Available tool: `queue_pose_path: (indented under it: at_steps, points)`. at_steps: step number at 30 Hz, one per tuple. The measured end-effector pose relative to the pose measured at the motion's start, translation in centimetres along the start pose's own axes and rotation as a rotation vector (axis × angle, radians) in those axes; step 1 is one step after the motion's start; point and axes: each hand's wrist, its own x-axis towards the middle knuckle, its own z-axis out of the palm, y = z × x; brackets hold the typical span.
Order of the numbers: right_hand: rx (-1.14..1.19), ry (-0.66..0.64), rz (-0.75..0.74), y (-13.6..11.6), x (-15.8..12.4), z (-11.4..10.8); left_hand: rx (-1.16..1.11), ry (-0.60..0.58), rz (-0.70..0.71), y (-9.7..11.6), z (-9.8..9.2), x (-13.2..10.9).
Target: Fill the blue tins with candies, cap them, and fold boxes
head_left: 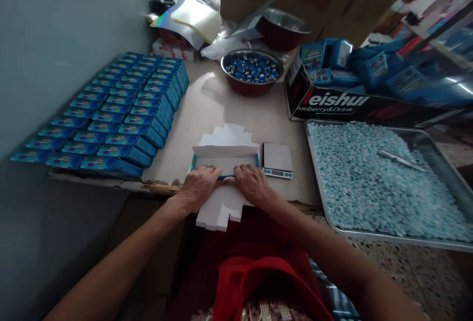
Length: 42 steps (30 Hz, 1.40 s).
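Observation:
A cardboard box (225, 151), white inside with blue outer sides, lies partly folded at the table's front edge. My left hand (201, 183) grips its near wall at the left, fingers curled over the rim. On the same wall, further right, my right hand (252, 181) holds on with bent fingers; the thumbs are nearly together between them. Beneath the box is a stack of flat white box blanks (219, 208), jutting over the table edge toward me. More of the blanks' white flaps show behind the box. A small digital scale (278, 158) stands just right of my right hand.
Rows of blue boxes (121, 99) fill the left side. A steel bowl (252, 87) of blue-wrapped candies stands at the back, another bowl (283, 30) behind it. At right, a metal tray (318, 178) holds pale blue candies (380, 193) and a scoop (402, 160), below a black carton (332, 104).

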Motion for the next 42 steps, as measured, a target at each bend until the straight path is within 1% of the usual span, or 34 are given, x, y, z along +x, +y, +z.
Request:
queue_pose_path:
  at_steps: [2, 3, 4, 6, 7, 8, 9, 10, 11, 12, 14, 15, 17, 18, 20, 21, 22, 23, 24, 26, 27, 28, 29, 30, 31, 32, 33, 35, 37, 39, 42]
  points:
    - [0.053, -0.033, 0.071, -0.2, 0.2, -0.9, -0.028, -0.006, 0.025, -0.5, -0.4, 0.1]
    - [0.102, -0.056, 0.085, 0.0, 0.0, -1.8, -0.051, -0.015, 0.058, -0.8, -0.8, 0.3]
    - [0.18, -0.088, 0.059, 0.4, -0.4, -3.1, -0.08, -0.024, 0.102, -1.2, -1.4, 0.6]
    - [0.405, -0.146, -0.094, 2.1, -1.5, -6.5, -0.152, -0.052, 0.213, -2.2, -2.9, 1.4]
    - [0.525, -0.161, -0.209, 3.3, -2.1, -8.3, -0.188, -0.066, 0.268, -2.7, -3.7, 1.9]
    - [0.595, -0.132, -0.304, 4.5, -2.6, -10.0, -0.223, -0.083, 0.316, -3.2, -4.4, 2.5]
    - [0.589, -0.08, -0.37, 5.8, -2.8, -11.4, -0.256, -0.105, 0.361, -3.7, -5.1, 3.1]
    - [0.521, -0.017, -0.418, 6.9, -2.8, -12.5, -0.29, -0.136, 0.409, -4.1, -5.7, 3.8]
    - [0.422, 0.038, -0.457, 7.7, -2.5, -13.0, -0.325, -0.176, 0.46, -4.5, -6.2, 4.6]
    - [0.317, 0.076, -0.493, 8.3, -2.0, -13.0, -0.363, -0.216, 0.508, -4.9, -6.6, 5.4]
    - [0.17, 0.1, -0.573, 8.4, -0.6, -11.8, -0.44, -0.273, 0.574, -5.7, -7.3, 7.1]
    - [0.144, 0.095, -0.609, 8.1, 0.1, -10.8, -0.466, -0.269, 0.576, -6.1, -7.7, 7.9]
    - [0.164, 0.1, -0.64, 6.7, 1.3, -8.7, -0.465, -0.191, 0.51, -6.8, -8.8, 9.0]
    - [0.196, 0.115, -0.627, 5.8, 1.7, -7.7, -0.443, -0.116, 0.445, -7.1, -9.5, 9.1]
    - [0.251, 0.152, -0.556, 3.9, 2.2, -6.0, -0.386, 0.11, 0.267, -7.0, -10.6, 7.9]
    - [0.264, 0.167, -0.508, 3.1, 2.4, -5.4, -0.36, 0.228, 0.179, -6.7, -10.8, 6.7]
    - [0.274, 0.167, -0.46, 2.4, 2.7, -4.9, -0.334, 0.34, 0.099, -6.0, -10.6, 5.1]
    - [0.291, 0.147, -0.416, 1.9, 3.1, -4.6, -0.307, 0.403, 0.039, -5.2, -9.9, 3.3]
    - [0.327, 0.1, -0.378, 1.5, 3.6, -4.3, -0.28, 0.392, 0.032, -4.2, -8.8, 1.4]
    - [0.44, -0.045, -0.319, 1.2, 4.7, -4.0, -0.229, 0.325, 0.043, -2.2, -5.6, -2.1]
    - [0.487, -0.099, -0.296, 1.2, 5.1, -3.8, -0.199, 0.322, 0.044, -1.4, -3.9, -3.4]
    - [0.502, -0.112, -0.286, 1.3, 5.3, -3.7, -0.17, 0.319, 0.03, -0.8, -2.2, -4.3]
    - [0.473, -0.074, -0.279, 1.3, 5.2, -3.6, -0.144, 0.318, 0.016, -0.4, -0.7, -4.8]
    - [0.401, 0.001, -0.279, 1.4, 4.8, -3.4, -0.116, 0.316, -0.004, -0.2, 0.4, -4.9]
    - [0.303, 0.09, -0.288, 1.5, 4.1, -3.2, -0.088, 0.306, -0.024, -0.2, 1.2, -4.8]
    - [0.2, 0.163, -0.305, 1.5, 3.2, -2.8, -0.06, 0.288, -0.037, -0.2, 1.5, -4.4]
    - [0.108, 0.21, -0.322, 1.6, 2.2, -2.4, -0.033, 0.262, -0.044, -0.3, 1.5, -3.9]
    - [-0.005, 0.235, -0.33, 1.7, 0.2, -1.3, 0.021, 0.191, -0.043, -0.3, 0.9, -2.8]
    - [-0.022, 0.225, -0.306, 1.7, -0.9, -0.3, 0.072, 0.122, -0.046, -0.1, 0.2, -1.9]
    - [-0.02, 0.204, -0.26, 1.5, -1.1, 0.3, 0.102, 0.086, -0.046, 0.0, -0.2, -1.2]
    - [-0.03, 0.167, -0.208, 1.1, -0.3, 0.5, 0.075, 0.099, -0.034, 0.0, -0.1, -0.9]
